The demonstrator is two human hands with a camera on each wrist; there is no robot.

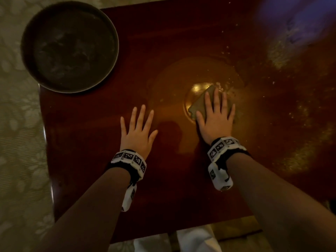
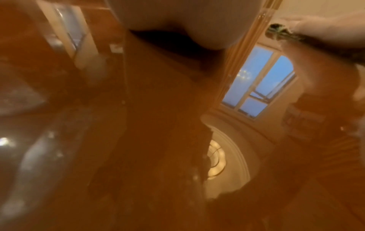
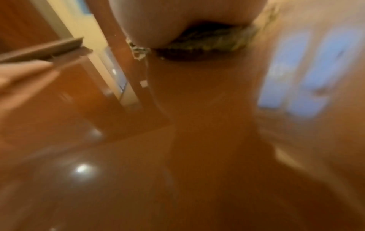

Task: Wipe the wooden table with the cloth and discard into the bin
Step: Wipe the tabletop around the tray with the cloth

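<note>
- The table (image 1: 87, 124) is seen mid-wipe; crumbs (image 1: 298, 113) lie scattered across its far right part
- The bin (image 1: 70, 46) stands at the far left corner, well apart from the cloth
- The right hand (image 1: 215, 115) is pressed flat on the folded cloth (image 1: 197, 106), fingers straight
- The left hand (image 1: 139, 129) is laid flat on bare wood, fingers spread
- Next, the crumbs are judged to need sweeping together toward the bin

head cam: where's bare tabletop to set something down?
Bare patches: between the bin and the left hand, and the near strip of wooden table between the forearms. Crowded: crumbs litter the right side beyond the cloth under the right hand.
</note>
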